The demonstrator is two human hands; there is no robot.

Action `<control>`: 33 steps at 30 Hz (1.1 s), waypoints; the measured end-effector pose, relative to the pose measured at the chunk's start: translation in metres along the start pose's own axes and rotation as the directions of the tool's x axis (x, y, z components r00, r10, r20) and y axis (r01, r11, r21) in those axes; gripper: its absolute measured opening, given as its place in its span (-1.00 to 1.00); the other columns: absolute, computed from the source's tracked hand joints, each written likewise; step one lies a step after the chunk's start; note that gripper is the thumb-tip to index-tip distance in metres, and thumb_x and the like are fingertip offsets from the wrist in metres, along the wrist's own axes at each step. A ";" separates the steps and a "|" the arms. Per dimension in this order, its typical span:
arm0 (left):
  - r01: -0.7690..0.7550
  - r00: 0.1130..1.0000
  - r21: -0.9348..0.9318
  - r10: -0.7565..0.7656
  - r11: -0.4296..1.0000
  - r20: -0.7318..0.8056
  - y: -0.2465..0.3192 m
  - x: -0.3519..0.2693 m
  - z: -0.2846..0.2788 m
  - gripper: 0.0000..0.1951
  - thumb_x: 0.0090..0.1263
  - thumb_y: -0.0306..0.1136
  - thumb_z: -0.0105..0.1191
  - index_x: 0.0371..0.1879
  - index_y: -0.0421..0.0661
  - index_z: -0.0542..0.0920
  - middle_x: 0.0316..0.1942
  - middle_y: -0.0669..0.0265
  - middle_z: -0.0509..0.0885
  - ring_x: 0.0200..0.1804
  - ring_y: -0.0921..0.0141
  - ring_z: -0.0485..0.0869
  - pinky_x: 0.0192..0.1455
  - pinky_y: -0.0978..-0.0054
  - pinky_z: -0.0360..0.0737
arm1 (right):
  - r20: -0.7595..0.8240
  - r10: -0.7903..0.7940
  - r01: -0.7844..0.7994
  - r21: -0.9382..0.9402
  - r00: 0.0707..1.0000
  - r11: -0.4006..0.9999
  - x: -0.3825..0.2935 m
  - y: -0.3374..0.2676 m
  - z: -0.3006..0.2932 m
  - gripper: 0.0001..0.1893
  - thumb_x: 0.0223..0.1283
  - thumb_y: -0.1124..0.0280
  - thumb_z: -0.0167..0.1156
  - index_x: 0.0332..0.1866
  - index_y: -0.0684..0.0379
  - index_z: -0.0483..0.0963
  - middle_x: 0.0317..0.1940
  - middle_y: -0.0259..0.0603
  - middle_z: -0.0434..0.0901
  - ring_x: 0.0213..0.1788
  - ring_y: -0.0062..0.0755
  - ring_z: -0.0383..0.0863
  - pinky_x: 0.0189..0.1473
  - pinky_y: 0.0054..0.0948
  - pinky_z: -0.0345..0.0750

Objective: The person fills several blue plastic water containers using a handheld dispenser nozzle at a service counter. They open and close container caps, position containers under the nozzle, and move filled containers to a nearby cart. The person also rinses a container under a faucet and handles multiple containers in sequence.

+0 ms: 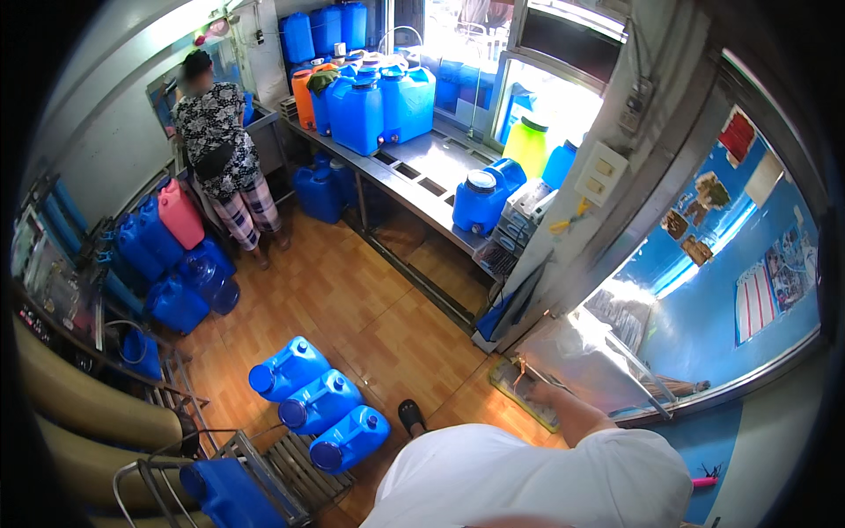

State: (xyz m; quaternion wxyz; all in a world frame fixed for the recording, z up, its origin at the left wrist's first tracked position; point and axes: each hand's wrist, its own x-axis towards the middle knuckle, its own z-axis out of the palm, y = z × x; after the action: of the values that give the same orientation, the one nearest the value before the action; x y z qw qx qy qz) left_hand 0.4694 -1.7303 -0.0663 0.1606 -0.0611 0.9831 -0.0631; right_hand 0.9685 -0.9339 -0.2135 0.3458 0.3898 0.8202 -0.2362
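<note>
My left hand is out of view. To my right, my right hand (540,395) reaches down beside a translucent plastic sheet or bag (569,360), over a doormat (509,383) with a yellowish-green edge. The fingers are too small and blurred to show whether they grip anything. On the wood-patterned floor before me stand three blue plastic water jugs (322,400) in a slanting row, each with a dark cap and a moulded handle. Another blue jug (234,492) stands at the lower left, by a metal-framed rack (270,485).
A person (221,145) stands at a sink (264,125) at the back left. Blue jugs and a pink jug (180,212) line the left wall. A metal table (455,168) carries several blue containers (356,112). Large tan cylindrical tanks (92,389) stand left; a glass-paned door (719,264) is right.
</note>
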 end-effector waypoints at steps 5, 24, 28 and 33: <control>-0.013 0.925 -0.234 0.100 0.972 0.366 0.120 0.047 0.027 -0.48 0.16 0.05 0.47 -0.13 -0.17 0.76 -0.19 0.06 0.81 -0.16 0.13 0.78 -0.08 0.19 0.68 | -0.192 0.008 0.038 0.233 0.981 0.972 0.070 -0.054 -0.124 -0.52 0.26 0.07 0.31 0.08 0.27 0.60 0.01 0.10 0.69 0.06 0.00 0.69 0.11 -0.13 0.59; -0.688 0.424 -0.597 0.896 0.413 0.131 0.794 0.151 -0.177 -0.32 0.22 0.02 0.45 0.20 -0.21 0.62 0.00 0.10 0.75 0.05 0.27 0.72 0.14 0.32 0.64 | -0.877 -0.063 0.483 0.202 0.477 0.852 0.184 -0.188 -0.502 -0.55 0.30 0.16 0.30 0.24 0.10 0.55 0.18 -0.05 0.62 0.28 -0.09 0.57 0.34 -0.17 0.48; -0.737 0.295 -0.585 0.940 0.339 0.173 0.897 0.164 -0.257 -0.26 0.21 0.01 0.47 0.28 -0.22 0.58 0.07 0.09 0.74 0.11 0.25 0.71 0.18 0.31 0.63 | -0.982 -0.032 0.364 0.038 0.185 0.931 0.223 -0.161 -0.599 -0.56 0.22 0.20 0.37 0.19 0.07 0.57 0.25 -0.01 0.55 0.34 -0.02 0.50 0.38 -0.07 0.41; -0.886 0.202 -0.416 0.978 0.203 0.048 0.998 0.188 -0.418 -0.32 0.16 -0.11 0.53 0.25 -0.14 0.61 -0.04 0.35 0.68 -0.05 0.47 0.62 0.05 0.45 0.62 | -0.907 0.224 0.053 0.259 0.357 0.964 0.272 -0.135 -0.656 -0.37 0.17 -0.01 0.38 0.31 0.04 0.52 0.43 -0.01 0.39 0.54 0.04 0.25 0.53 0.05 0.15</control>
State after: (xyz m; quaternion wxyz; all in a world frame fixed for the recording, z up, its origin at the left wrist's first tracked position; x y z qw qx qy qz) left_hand 0.0572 -0.7310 0.1258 0.3016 0.5224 0.7701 0.2076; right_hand 0.4847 -0.4528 0.0242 -0.2165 0.5365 0.8138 -0.0548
